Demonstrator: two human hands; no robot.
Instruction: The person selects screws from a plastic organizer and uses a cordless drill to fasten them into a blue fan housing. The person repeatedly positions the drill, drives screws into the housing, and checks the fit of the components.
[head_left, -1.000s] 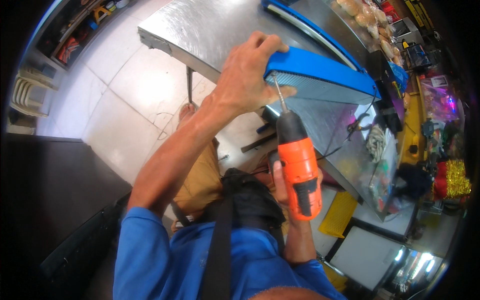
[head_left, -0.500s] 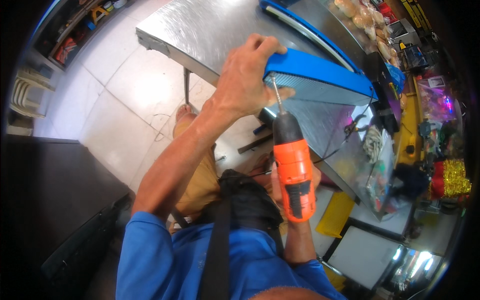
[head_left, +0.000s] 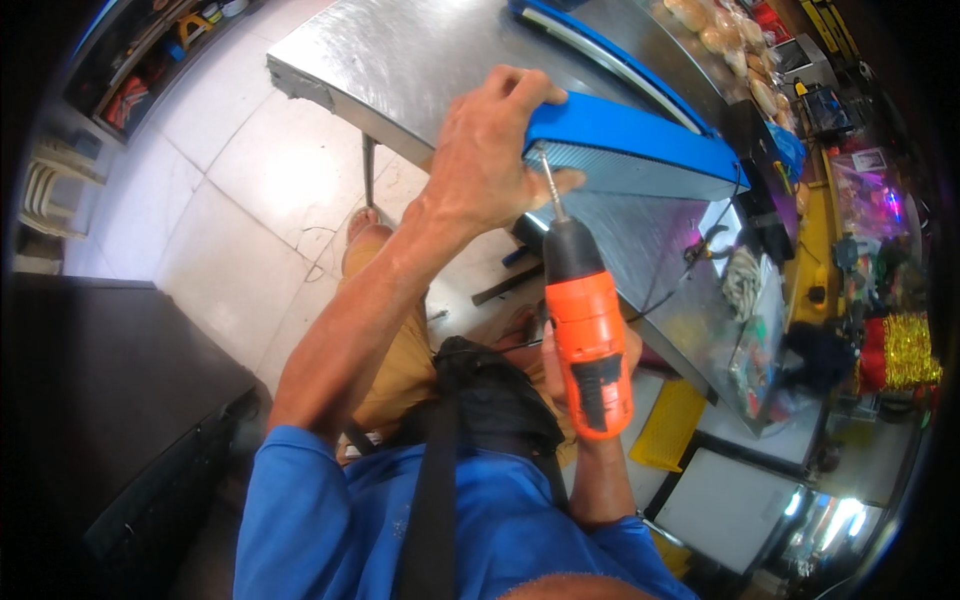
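My left hand (head_left: pixel 490 150) is closed around the near left end of a long blue panel (head_left: pixel 630 145) with a ribbed silver-grey face, tilted up over the metal table. In my right hand (head_left: pixel 553 362), largely hidden behind it, is an orange and black cordless drill (head_left: pixel 588 330). The drill's long bit (head_left: pixel 552 185) points away from me, and its tip meets the panel's near left corner beside my left thumb. A dark cable runs from the panel's right end. Whether the tip has entered the panel I cannot tell.
The metal table (head_left: pixel 380 60) carries a curved blue-edged piece (head_left: pixel 615 65), pliers (head_left: pixel 708 245) and a bundle of cord (head_left: pixel 742 283). Bagged bread rolls (head_left: pixel 720 40) lie at the far right. A dark cabinet (head_left: pixel 120 370) stands at left; a yellow object (head_left: pixel 668 425) sits below the table's edge.
Little differs. The panel, my left hand and the drill have shifted very slightly left and up in view, and the bit's tip stays at the same corner.
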